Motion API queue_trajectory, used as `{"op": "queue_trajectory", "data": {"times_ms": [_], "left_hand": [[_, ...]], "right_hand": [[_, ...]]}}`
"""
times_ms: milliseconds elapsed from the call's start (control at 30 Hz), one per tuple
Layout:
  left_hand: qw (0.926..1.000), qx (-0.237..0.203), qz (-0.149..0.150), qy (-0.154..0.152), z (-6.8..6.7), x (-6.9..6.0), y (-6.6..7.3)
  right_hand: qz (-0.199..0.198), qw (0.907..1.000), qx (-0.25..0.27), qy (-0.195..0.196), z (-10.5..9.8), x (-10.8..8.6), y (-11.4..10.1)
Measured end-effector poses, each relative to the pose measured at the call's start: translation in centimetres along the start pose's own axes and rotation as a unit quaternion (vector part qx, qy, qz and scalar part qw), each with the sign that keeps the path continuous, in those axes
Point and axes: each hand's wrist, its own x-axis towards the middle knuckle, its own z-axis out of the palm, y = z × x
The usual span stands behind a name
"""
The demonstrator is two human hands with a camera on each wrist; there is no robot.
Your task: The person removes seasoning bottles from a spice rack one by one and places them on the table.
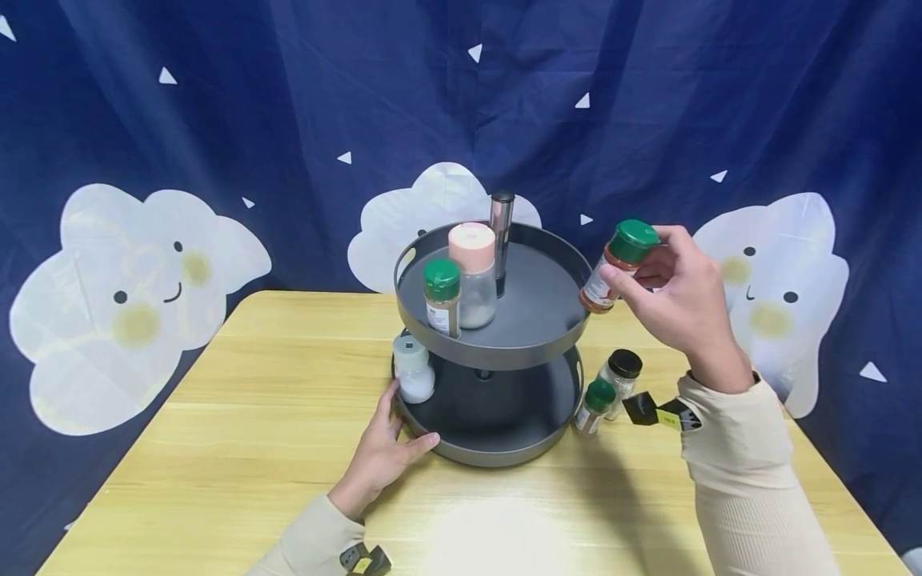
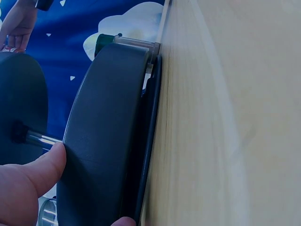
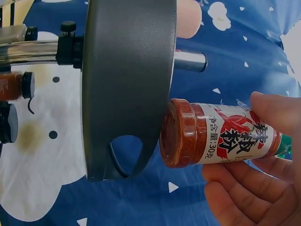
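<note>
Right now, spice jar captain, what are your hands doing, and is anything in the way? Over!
Right hand grips green-capped red jar, tilted. Left hand touches lower tray rim. Upper tray rim close by jar's base; can't tell if touching.

left hand (image 1: 383, 454) low, thumb (image 1: 422, 446) spread away from fingers (image 1: 385, 406); right hand (image 1: 684, 292) raised higher, pinching; both forearms (image 1: 745, 480) angled inward

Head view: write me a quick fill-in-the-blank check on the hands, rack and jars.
The right hand holds a jar with a lid coloured ____.
The left hand touches the ____ level of the rack.
The pink-lidded jar stands on the ____ level.

Missing words: green; lower; upper.
</note>
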Motion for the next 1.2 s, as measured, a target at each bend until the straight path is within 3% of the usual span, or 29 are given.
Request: {"op": "queue_trajectory", "data": {"times_ms": [467,800,1200], "left_hand": [[0.9998,0.016,0.008,0.001,-0.1,-0.1,0.1],[0.9998,0.017,0.003,0.003,-0.1,-0.1,0.1],[0.9998,0.020,0.002,0.006,0.1,0.0,0.1]], "right_hand": [[-0.015,0.9996,0.005,0.025,-0.2,-0.5,1.1],[0.026,0.9991,0.014,0.029,-0.6,-0.6,1.4],[0.029,0.9992,-0.006,0.027,-1.0,-1.1,2.1]]}}
